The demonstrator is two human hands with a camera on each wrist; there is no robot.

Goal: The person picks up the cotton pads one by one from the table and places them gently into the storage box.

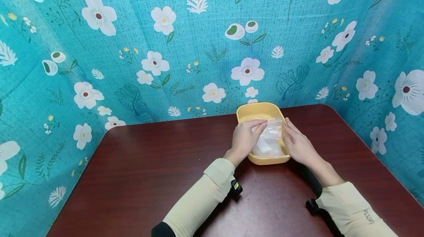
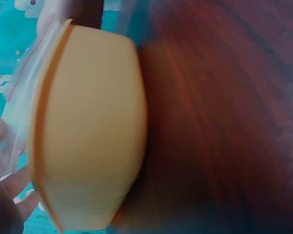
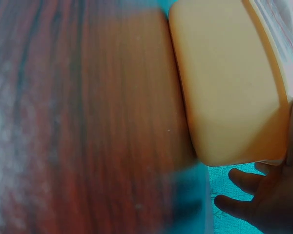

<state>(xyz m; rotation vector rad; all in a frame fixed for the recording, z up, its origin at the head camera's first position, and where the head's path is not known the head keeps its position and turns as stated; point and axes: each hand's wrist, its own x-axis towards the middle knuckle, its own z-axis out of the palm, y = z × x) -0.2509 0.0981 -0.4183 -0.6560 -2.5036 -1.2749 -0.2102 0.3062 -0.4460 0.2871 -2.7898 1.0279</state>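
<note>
A clear zip-lock bag (image 1: 269, 145) lies over the yellow plastic bin (image 1: 269, 161), with something whitish showing through its lower part. My left hand (image 1: 244, 137) pinches the bag's upper edge between thumb and forefinger, above the bin's left side. Along the right rim, my right hand (image 1: 300, 148) rests with its fingers fairly straight; its thumb side is by the bag. A red seal line runs along the bag (image 2: 20, 92) in the left wrist view. The bin's outer wall (image 3: 234, 87) fills much of the right wrist view, with several fingers (image 3: 234, 207) spread beyond its end.
The bin stands near the back edge of a dark red-brown table (image 1: 159, 163). A turquoise flowered cloth (image 1: 198, 45) hangs behind and at both sides. Black wrist straps with small devices (image 1: 236, 187) sit below both sleeves.
</note>
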